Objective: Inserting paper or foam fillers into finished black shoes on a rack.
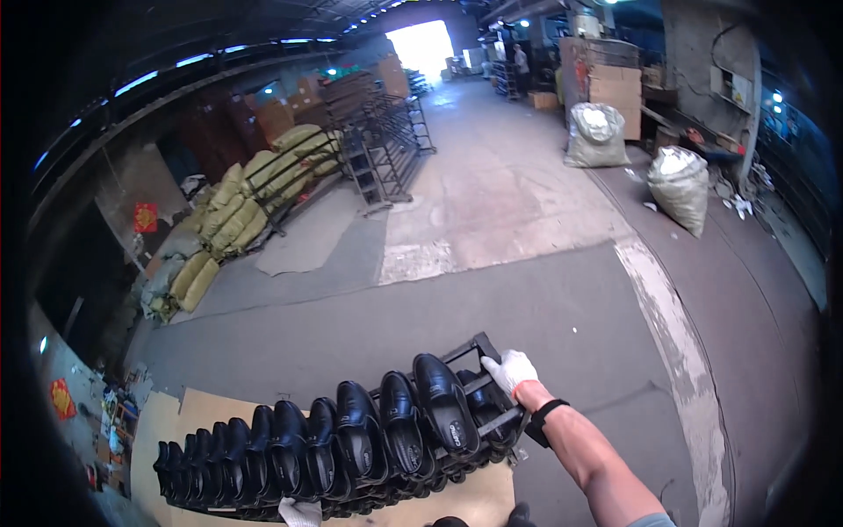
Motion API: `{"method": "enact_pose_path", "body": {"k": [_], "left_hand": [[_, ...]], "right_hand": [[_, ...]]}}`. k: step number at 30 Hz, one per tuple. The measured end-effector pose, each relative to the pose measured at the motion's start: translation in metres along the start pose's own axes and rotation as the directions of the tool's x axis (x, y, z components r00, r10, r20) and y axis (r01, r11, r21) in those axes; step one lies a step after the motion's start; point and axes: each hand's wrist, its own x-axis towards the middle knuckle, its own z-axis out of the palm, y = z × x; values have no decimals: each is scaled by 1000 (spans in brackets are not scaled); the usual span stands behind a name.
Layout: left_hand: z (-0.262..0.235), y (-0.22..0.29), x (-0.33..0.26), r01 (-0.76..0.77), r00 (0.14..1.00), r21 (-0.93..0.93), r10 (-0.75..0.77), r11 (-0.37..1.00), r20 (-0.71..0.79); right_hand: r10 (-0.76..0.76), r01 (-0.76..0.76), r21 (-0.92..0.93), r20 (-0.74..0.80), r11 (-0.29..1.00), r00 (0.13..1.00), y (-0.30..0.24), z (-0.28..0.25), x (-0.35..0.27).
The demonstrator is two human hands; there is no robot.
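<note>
A dark metal shoe rack point(480, 343) stands low in front of me, its top row lined with black leather slip-on shoes point(355, 430). More shoes show partly on the levels below. My right hand point(511, 371), in a white glove with a dark band on the wrist, is closed round the frame at the rack's right end. At the bottom edge of the picture, my left hand point(300, 513), also white-gloved, grips the rack's near side just under the shoes. Only a part of that hand shows.
Tan boards point(202, 406) lie on the floor under the rack. Empty-looking dark metal racks point(369, 158) stand ahead on the left, beside piled yellow-green sacks point(230, 211). Two open, filled sacks point(599, 136) stand at right. A person point(521, 70) is far off near the bright doorway point(420, 48).
</note>
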Motion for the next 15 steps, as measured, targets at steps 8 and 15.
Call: {"method": "enact_pose_path", "body": {"k": [8,15], "left_hand": [[115,-72,-16,71,997,-40,-72,997,-17],[104,-74,-26,-121,988,-54,115,991,-98]], "right_hand": [[-42,56,222,-68,974,997,4,-80,53],[-173,171,-25,-162,985,972,32,-37,109]]}}
